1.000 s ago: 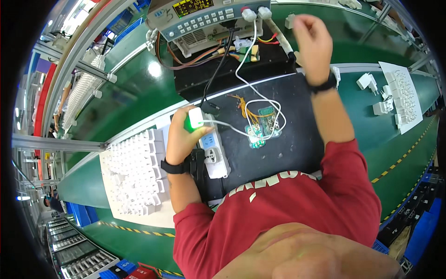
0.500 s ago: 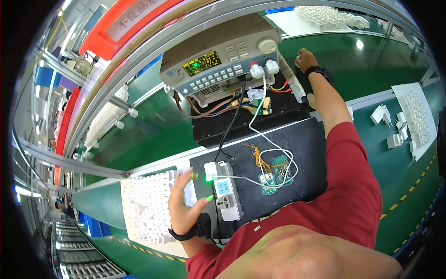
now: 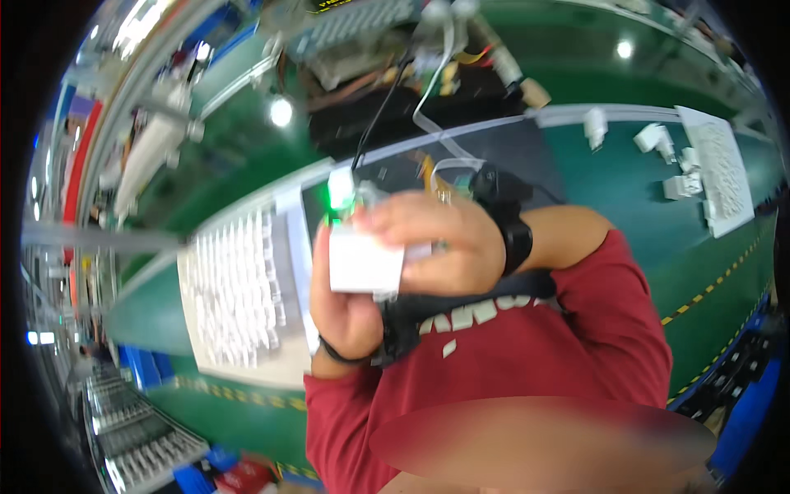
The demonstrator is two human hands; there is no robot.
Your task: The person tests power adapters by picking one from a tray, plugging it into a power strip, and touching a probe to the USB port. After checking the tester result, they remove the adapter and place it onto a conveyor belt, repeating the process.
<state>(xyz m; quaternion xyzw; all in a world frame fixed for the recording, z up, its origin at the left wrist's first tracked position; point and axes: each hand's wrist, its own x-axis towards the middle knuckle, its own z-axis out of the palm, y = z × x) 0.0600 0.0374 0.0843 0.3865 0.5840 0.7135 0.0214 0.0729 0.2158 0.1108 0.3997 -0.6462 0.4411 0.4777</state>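
Note:
Both my hands meet in front of my chest around a white block point(image 3: 366, 262) that looks like a power adapter; motion blurs it. My left hand point(image 3: 339, 317) cups its left side and lower edge. From the right, my right hand point(image 3: 453, 239) closes over it with the fingers along its upper edge and right side. Just beyond the fingers, a small white plug point(image 3: 340, 183) glows green. The power strip seen earlier under that plug is now hidden by my hands. A white cable point(image 3: 440, 136) runs down from the bench instrument behind.
Rows of white adapters stand on a board point(image 3: 239, 288) at the left. Loose white adapters point(image 3: 654, 140) and a white sheet with small parts point(image 3: 724, 169) lie at the right. The instrument point(image 3: 354, 33) sits at the back on a black stand point(image 3: 370, 111).
My right hand has come back from the far right to the middle. My left hand, open before, now closes on the white block with it. The view has tipped downward.

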